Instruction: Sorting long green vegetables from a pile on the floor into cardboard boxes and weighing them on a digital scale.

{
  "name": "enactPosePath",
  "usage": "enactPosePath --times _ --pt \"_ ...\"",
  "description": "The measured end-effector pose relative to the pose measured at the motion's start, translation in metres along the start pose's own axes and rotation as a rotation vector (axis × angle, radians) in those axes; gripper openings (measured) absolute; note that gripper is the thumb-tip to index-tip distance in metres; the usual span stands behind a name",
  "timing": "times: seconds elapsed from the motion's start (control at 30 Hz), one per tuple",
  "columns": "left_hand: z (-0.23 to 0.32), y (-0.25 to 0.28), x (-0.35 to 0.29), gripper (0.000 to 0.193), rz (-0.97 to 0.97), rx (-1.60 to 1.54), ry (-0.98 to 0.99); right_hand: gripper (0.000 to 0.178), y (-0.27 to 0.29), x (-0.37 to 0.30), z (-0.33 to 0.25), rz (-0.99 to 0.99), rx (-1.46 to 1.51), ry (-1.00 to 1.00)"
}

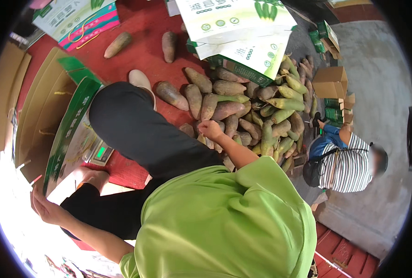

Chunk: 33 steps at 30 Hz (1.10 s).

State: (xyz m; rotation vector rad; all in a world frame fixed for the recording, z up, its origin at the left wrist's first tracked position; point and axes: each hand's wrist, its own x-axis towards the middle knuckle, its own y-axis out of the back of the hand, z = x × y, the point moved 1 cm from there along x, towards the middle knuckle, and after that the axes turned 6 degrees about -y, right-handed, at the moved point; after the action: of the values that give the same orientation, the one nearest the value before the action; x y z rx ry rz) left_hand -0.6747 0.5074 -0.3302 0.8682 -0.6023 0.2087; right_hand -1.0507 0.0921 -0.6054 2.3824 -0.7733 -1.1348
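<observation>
My left hand [47, 209] is low at the far left, beside the lower edge of a tall green and white carton [69, 123]. Its fingers are closed just under a thin red-tipped piece [36, 179]; whether they grip it is unclear. Over the near edge of a heap of long green and brownish-purple radishes [282, 104] hovers my right hand [211, 130], fingers curled into a pinch. Anything between those fingertips is too small to make out. A few loose radishes [172, 95] lie on the red floor covering in front of my knee.
A scale [99, 152] with a lit green display stands beside my leg. White and green cartons [236, 23] rest over the heap's far side. Brown cardboard [44, 111] stands at left. Another person in a striped shirt [347, 162] crouches at right near an open brown box [330, 82].
</observation>
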Motion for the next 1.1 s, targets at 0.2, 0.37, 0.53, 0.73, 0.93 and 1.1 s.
enactPosePath --times 0.2,0.37,0.53,0.73,0.93,1.1 --pt "0.007 0.004 0.003 0.028 0.002 0.075 0.052 0.016 0.016 0.000 -0.001 0.103 0.020 -0.005" --pt "0.003 0.003 0.005 0.029 -0.006 0.119 -0.002 0.016 0.069 0.008 0.010 0.277 0.340 -0.299" --pt "0.009 0.004 0.003 0.028 0.010 0.146 0.013 0.010 0.156 0.018 0.051 0.779 0.921 -0.447" --pt "-0.003 0.001 0.004 0.026 0.021 0.150 -0.046 0.040 0.225 0.022 0.076 0.960 1.391 -0.676" --pt "-0.013 0.001 0.004 0.023 0.010 0.204 -0.145 0.067 0.246 0.034 0.073 1.025 1.577 -0.677" --pt "-0.024 0.013 -0.005 0.020 0.082 0.161 -0.145 0.065 0.239 0.050 0.104 0.733 1.589 -0.470"
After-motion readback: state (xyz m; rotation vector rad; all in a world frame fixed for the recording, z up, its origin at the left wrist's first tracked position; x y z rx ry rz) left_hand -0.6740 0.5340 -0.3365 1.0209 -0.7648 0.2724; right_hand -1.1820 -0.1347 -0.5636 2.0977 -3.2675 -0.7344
